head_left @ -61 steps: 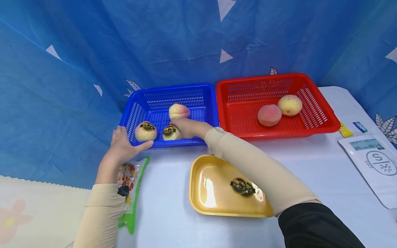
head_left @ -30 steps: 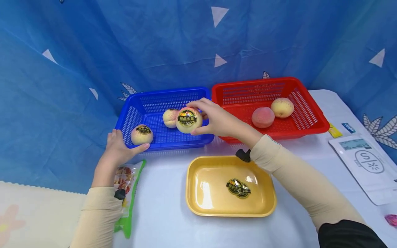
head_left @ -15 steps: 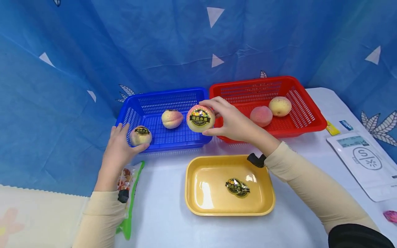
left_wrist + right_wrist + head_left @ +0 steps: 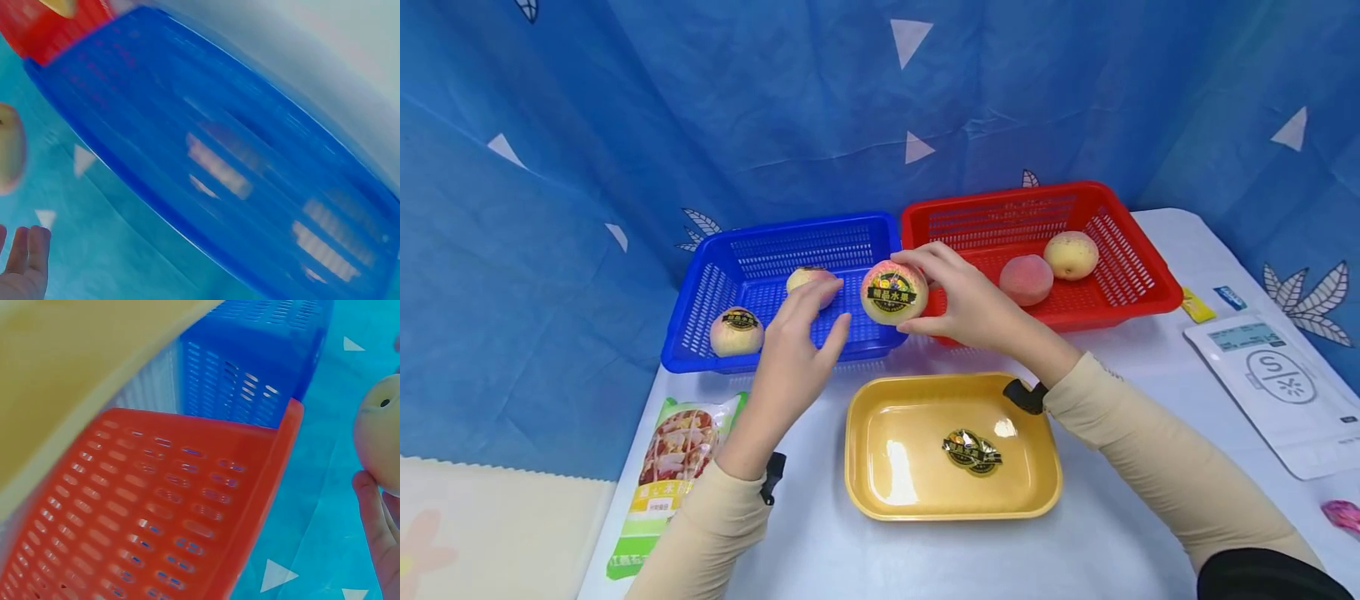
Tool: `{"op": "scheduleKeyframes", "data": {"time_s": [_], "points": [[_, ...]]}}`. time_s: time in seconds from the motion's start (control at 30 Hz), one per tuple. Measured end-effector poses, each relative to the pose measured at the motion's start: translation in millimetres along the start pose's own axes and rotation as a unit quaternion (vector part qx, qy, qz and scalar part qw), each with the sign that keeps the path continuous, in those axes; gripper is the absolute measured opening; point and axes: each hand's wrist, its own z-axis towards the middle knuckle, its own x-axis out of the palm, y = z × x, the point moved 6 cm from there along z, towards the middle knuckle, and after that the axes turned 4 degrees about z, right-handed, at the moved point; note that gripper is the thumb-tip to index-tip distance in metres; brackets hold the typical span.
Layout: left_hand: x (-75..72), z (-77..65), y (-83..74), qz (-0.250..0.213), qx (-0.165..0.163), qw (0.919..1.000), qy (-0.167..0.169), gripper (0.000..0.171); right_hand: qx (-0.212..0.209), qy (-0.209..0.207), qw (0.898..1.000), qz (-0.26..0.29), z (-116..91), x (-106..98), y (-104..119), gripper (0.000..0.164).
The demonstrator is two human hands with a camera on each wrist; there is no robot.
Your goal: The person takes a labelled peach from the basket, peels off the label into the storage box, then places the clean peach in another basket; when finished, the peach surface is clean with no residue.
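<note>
In the head view my right hand (image 4: 967, 293) pinches a yellow-pink peach (image 4: 894, 292) between thumb and fingers, above the right end of the blue basket (image 4: 700, 364). A round black-and-gold sticker on the peach faces me. My left hand (image 4: 797, 354) is held in the air over the basket's front rim, thumb and fingers spread, with nothing in it, a little left of the held peach. Behind its fingertips a second peach (image 4: 803, 276) is partly hidden in the blue basket. A third stickered peach (image 4: 737, 332) lies at that basket's left.
A red basket (image 4: 1138, 312) with two peaches (image 4: 1026, 280) stands right of the blue one. Nearer is a gold tray (image 4: 880, 500) with stickers (image 4: 972, 452) in it. A green food bag (image 4: 658, 492) lies at left, a white scale (image 4: 1273, 387) at right.
My right hand lifted the stickered peach out of the blue basket and moved it right. My left hand left the basket's left rim and moved right toward the held peach, uncovering the food bag.
</note>
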Motion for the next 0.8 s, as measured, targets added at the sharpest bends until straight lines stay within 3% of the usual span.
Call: {"op": "scheduleKeyframes", "data": {"time_s": [0.17,0.37,0.6,0.8], "points": [[19.0,5.3,-16.6,-0.042,0.007,0.9991,0.003,0.037,-0.002,-0.006,1.0,-0.006,-4.1,1.8,-1.0,0.079],[33.9,7.9,-20.8,-0.055,-0.012,0.9984,-0.012,0.033,-0.025,-0.023,0.999,-0.022,-7.0,5.1,0.1,0.076],[40.7,7.2,-23.0,-0.063,-0.028,0.997,-0.034,0.025,-0.026,-0.03,0.998,-0.043,-9.8,7.5,-1.1,0.073],[43.6,8.7,-22.2,-0.085,-0.052,0.9946,-0.032,0.022,-0.016,-0.023,0.997,-0.067,-10.9,8.8,-3.7,0.072]]}}
